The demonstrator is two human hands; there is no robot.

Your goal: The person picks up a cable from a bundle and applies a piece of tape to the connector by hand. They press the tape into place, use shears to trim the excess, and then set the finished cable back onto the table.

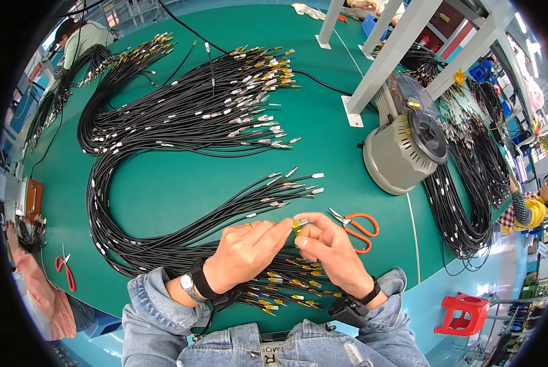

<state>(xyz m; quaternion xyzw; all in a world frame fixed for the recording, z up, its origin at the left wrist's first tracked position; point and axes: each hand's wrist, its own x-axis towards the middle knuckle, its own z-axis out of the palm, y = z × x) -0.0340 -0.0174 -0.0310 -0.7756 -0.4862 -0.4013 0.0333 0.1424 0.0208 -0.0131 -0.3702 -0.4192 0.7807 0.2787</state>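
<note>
My left hand (244, 252) and my right hand (334, 249) meet above the near bundle of black cables. Their fingertips pinch a small cable end (297, 225) with a yellow wrap and a pale, shiny tip. Fingers hide most of it. Beneath and around my hands lie cable ends with yellow wraps (275, 280). Just beyond them, a strand of black cables (225, 215) carries white-tagged ends. Orange-handled scissors (361, 225) rest to the right of my right hand.
A large looped bundle of black cables (164, 113) fills the far left of the green table (335, 162). Right of it stand a grey round tape dispenser (393, 156) and metal posts (384, 64). Red scissors (66, 269) lie far left. A red stool (462, 313) and other people (536, 205) surround the table.
</note>
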